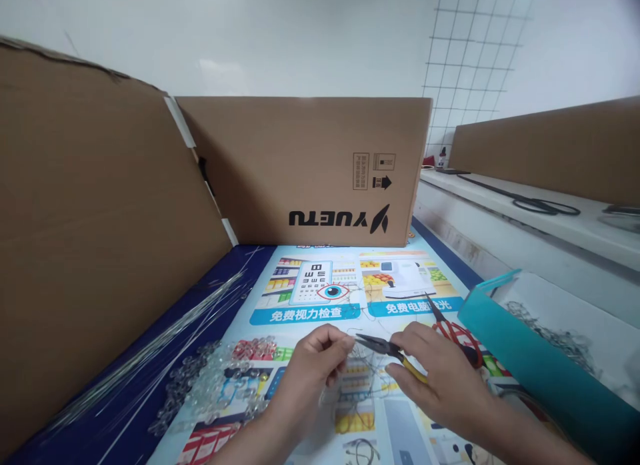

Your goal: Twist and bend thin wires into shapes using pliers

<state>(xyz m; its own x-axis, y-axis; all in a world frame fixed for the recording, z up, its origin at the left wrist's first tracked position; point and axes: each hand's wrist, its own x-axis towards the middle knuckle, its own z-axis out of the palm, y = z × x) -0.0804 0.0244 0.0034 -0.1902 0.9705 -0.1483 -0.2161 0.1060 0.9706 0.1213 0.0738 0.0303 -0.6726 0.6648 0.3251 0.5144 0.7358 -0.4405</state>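
My left hand is closed, thumb and forefinger pinched on something too fine to make out. My right hand grips black-nosed pliers with yellow handles, their tips beside the left fingertips. Thin wire lies in loose loops on the printed mat below and behind the hands. Clear beads are spread in a pile to the left of my left hand. Red-handled scissors lie just beyond my right hand.
A teal box holding wire pieces stands at the right. Cardboard panels rise at the back and left. Long thin strands lie along the left edge. Black scissors rest on the white ledge.
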